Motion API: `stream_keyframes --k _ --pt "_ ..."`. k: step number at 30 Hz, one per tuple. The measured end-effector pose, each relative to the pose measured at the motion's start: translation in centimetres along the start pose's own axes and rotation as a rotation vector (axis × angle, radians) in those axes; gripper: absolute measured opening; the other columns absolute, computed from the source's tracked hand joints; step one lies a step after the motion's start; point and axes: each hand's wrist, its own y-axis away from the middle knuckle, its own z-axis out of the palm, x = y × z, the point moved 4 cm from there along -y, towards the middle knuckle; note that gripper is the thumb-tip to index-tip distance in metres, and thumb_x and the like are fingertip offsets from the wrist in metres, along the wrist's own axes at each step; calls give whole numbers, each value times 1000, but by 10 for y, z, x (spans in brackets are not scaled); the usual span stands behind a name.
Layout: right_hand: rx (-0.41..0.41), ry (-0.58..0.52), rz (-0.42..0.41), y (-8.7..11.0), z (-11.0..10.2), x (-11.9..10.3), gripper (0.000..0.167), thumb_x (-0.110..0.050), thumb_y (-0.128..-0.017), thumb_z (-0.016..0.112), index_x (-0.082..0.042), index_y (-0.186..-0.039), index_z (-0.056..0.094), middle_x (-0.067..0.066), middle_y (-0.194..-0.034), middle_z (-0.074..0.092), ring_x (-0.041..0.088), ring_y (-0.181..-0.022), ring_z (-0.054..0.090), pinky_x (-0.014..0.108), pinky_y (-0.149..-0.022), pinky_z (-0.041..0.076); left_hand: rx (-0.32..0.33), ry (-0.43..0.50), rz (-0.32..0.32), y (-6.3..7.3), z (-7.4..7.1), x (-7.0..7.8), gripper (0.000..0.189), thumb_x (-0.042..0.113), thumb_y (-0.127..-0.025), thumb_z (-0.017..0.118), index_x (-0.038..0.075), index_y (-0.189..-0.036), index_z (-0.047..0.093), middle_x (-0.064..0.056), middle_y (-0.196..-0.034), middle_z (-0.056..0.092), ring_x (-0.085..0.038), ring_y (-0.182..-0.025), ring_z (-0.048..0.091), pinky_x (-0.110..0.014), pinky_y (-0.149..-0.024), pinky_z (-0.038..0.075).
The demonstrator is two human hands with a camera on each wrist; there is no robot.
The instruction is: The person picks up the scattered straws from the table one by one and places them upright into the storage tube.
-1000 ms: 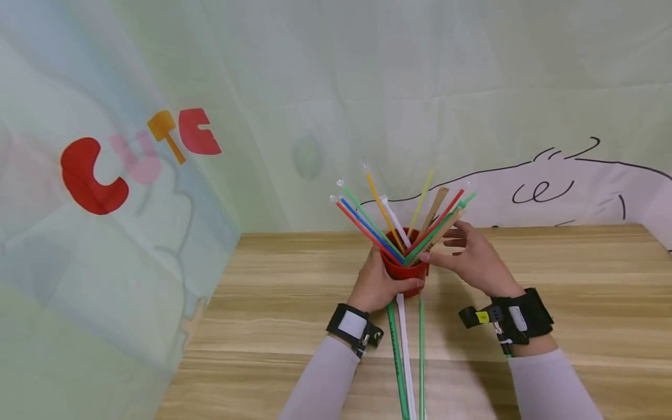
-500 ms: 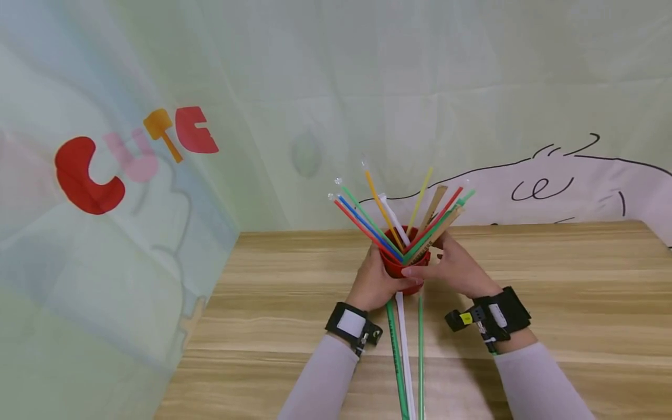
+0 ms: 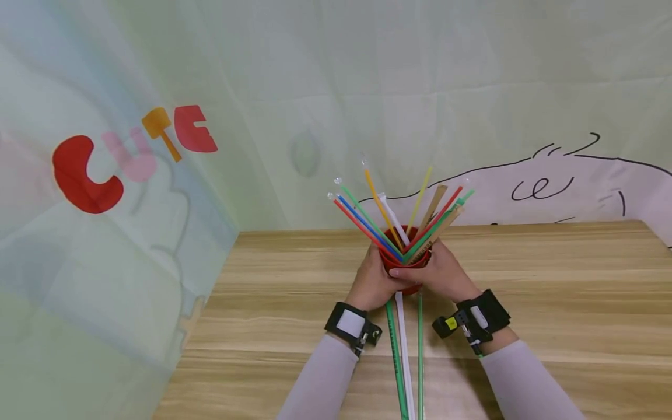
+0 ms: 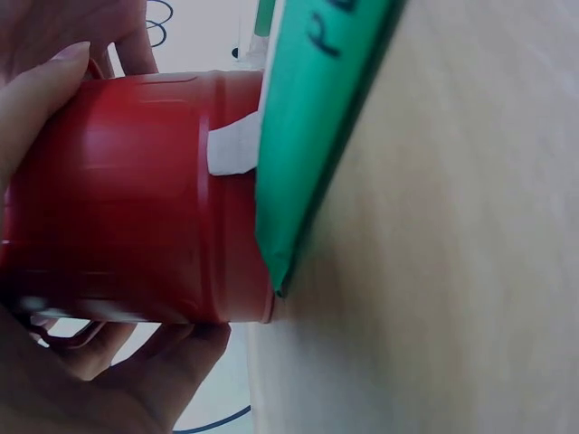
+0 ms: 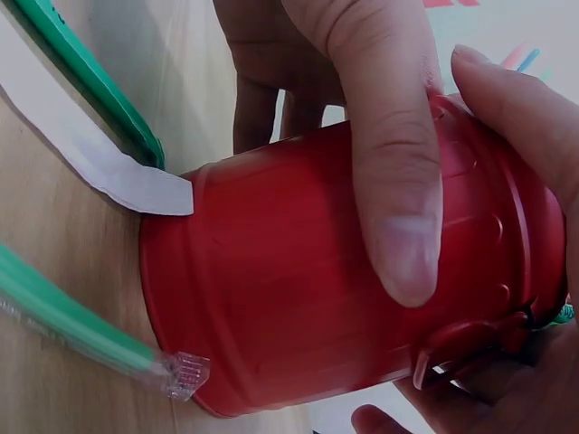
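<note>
A red bucket (image 3: 412,289) with side handles stands upright on the wooden table, several straws fanned out of its top. Among them are a blue-and-red pair, an orange straw (image 3: 374,189), a yellow straw (image 3: 422,189) and brown paper-wrapped straws (image 3: 437,203). My left hand (image 3: 371,283) grips the bucket's left side, its thumb across the front wall (image 5: 289,271). From the right, my right hand (image 3: 447,274) holds it too, thumb laid along the front just below the rim. The far fingers of both hands are partly hidden behind the bucket.
Between my forearms, a green wrapped straw (image 3: 396,356), a white wrapped straw (image 3: 405,356) and a light green straw (image 3: 420,356) lie lengthwise, their far ends right at the bucket's base. A printed cloth (image 3: 315,116) hangs behind the table (image 3: 278,280) and along its left.
My right hand has come in leftward from beside the brown straws and closed around the bucket's right side. The left hand keeps its hold; the straws have barely moved.
</note>
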Motion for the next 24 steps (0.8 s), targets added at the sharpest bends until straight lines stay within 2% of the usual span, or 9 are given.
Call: stream_keyframes --k 3,8,16,22,24 --pt "7 15 10 2 -1 -1 77 -27 -80 91 -18 -144 49 4 -136 63 25 -124 58 50 -109 44 -5 14 -7 0 1 1 104 29 -80 91 35 -158 23 3 -150 49 -15 -131 53 -40 -111 48" --pt "18 59 44 5 -3 -1 79 -31 -79 92 -19 -145 50 4 -137 63 25 -124 59 49 -108 46 -3 20 -2 -1 2 1 102 28 -79 91 33 -158 26 4 -150 50 -14 -130 53 -39 -112 48" --pt "31 123 74 7 -4 1 72 -40 -79 90 -21 -140 56 2 -134 65 24 -121 60 45 -103 49 -3 1 14 -2 2 0 102 32 -79 91 34 -157 26 4 -149 49 -14 -129 54 -38 -110 50" --pt "37 128 65 5 -3 2 75 -40 -79 91 -21 -142 55 1 -133 65 22 -119 60 43 -101 50 -20 43 76 -3 0 2 98 30 -79 91 32 -157 31 4 -151 48 -14 -132 51 -38 -111 48" --pt "37 123 65 4 -2 2 76 -39 -78 91 -22 -142 55 0 -133 65 22 -119 60 43 -101 49 -20 39 74 -3 -2 2 98 32 -79 91 33 -157 31 4 -151 47 -15 -133 50 -39 -112 48"
